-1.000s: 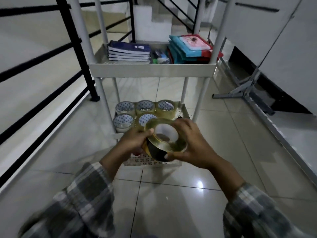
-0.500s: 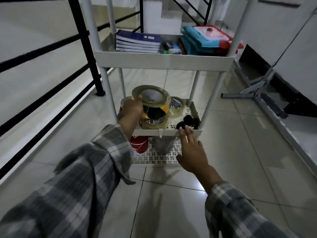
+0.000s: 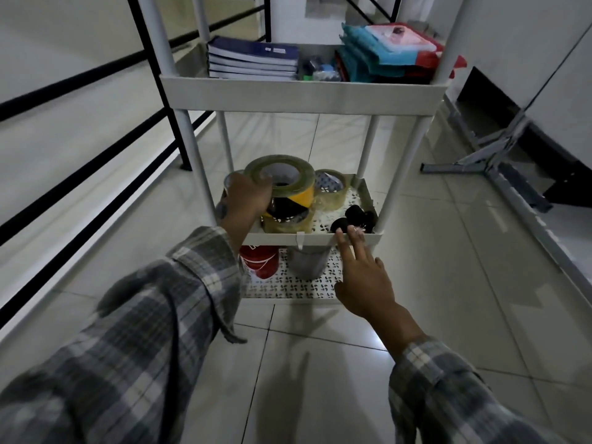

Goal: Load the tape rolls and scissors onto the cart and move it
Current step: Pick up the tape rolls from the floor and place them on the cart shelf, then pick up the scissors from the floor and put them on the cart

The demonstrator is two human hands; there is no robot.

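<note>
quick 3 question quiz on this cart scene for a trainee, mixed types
1. True or false: the left hand is setting tape rolls on the top shelf.
2. Multiple choice: the right hand touches A) the books, B) the middle shelf's front rim, C) the floor.
3. Fill in: the striped roll is yellow and ____.

Key
1. False; its grip holds them at the middle shelf.
2. B
3. black

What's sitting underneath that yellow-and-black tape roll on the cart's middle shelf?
The yellow-and-black tape roll sits on a clear tape roll lying on the middle shelf. A greenish roll tops the stack. The left hand covers the stack's left side.
</note>
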